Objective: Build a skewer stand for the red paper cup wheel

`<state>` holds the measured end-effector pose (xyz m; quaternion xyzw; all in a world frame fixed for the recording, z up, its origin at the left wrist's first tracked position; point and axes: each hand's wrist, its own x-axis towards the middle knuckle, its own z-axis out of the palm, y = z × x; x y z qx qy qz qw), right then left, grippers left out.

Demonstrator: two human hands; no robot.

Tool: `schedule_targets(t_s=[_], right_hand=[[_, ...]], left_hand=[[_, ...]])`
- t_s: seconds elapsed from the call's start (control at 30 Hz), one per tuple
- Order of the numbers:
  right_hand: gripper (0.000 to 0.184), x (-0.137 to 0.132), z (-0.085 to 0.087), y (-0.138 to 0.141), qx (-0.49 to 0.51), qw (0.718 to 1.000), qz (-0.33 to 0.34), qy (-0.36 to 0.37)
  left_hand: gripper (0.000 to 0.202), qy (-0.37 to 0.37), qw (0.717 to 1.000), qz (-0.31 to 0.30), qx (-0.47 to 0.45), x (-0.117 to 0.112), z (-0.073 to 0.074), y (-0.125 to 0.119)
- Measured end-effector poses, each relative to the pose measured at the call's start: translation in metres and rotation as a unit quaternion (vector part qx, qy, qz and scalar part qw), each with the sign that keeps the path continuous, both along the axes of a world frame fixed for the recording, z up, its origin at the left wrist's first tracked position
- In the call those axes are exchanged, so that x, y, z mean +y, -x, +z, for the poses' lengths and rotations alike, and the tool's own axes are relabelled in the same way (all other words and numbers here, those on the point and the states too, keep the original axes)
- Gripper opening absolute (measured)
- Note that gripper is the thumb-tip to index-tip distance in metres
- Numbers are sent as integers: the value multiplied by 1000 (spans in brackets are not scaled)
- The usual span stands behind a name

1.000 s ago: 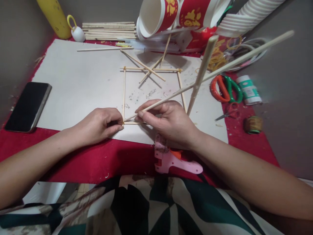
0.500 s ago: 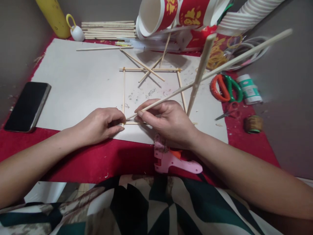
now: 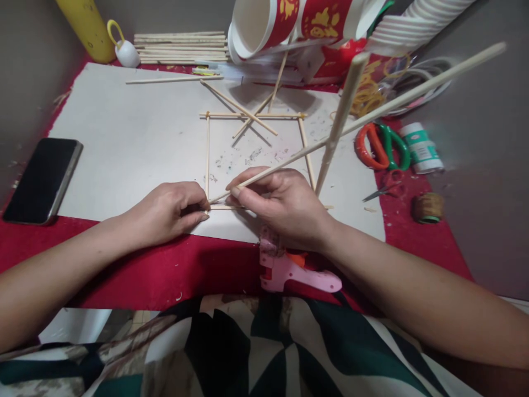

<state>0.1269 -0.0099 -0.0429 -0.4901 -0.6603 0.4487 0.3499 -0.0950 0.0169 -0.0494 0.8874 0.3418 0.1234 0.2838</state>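
My left hand (image 3: 171,212) pinches the near left corner of a rectangular frame of thin wooden sticks (image 3: 208,160) lying flat. Between the thumb and fingers of my right hand (image 3: 285,204) is a long wooden stick (image 3: 380,112). Its lower end meets the corner at my left fingertips, and the rest slants up to the right. Another wooden stick (image 3: 341,116) rises steeply from the frame's near right corner, which my right hand partly hides. Two loose sticks (image 3: 237,106) lie crossed over the frame's far side, and another stick (image 3: 278,82) slants up near the far right corner.
Beneath the work is a grey board (image 3: 144,138) on a red cloth (image 3: 136,270). A pink glue gun (image 3: 303,274) lies close in front. Scissors (image 3: 390,187), orange-and-green handles (image 3: 382,148) and a thread spool (image 3: 428,208) sit right, a phone (image 3: 43,179) left, paper cups (image 3: 264,27) behind.
The long stick's raised end has swung slightly up and to the right. Both hands keep their grips at nearly the same places; the whole view has shifted a little.
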Motion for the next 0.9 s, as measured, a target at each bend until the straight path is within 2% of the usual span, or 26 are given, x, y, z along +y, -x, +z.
schedule_targets(t_s=[0.27, 0.37, 0.47, 0.6, 0.7, 0.8, 0.9], right_hand=[[15, 0, 2, -2, -9, 1000, 11, -17], [17, 0, 1, -3, -16, 999, 18, -21], [18, 0, 0, -4, -23, 999, 25, -41], [17, 0, -2, -4, -19, 998, 29, -51], [18, 1, -1, -4, -19, 998, 35, -42], [19, 1, 2, -3, -10, 999, 35, -32], [18, 1, 4, -2, -8, 999, 29, -23]], left_hand=[[22, 75, 996, 38, 10, 4, 17, 7], [22, 53, 997, 64, -7, 6, 24, 3], [24, 38, 998, 50, 7, 10, 28, -6], [20, 50, 998, 18, 23, 12, 30, -14], [16, 43, 997, 25, 55, 8, 30, -11], [15, 20, 995, 31, 92, 3, 26, -6], [13, 3, 995, 28, 92, 0, 19, -5]])
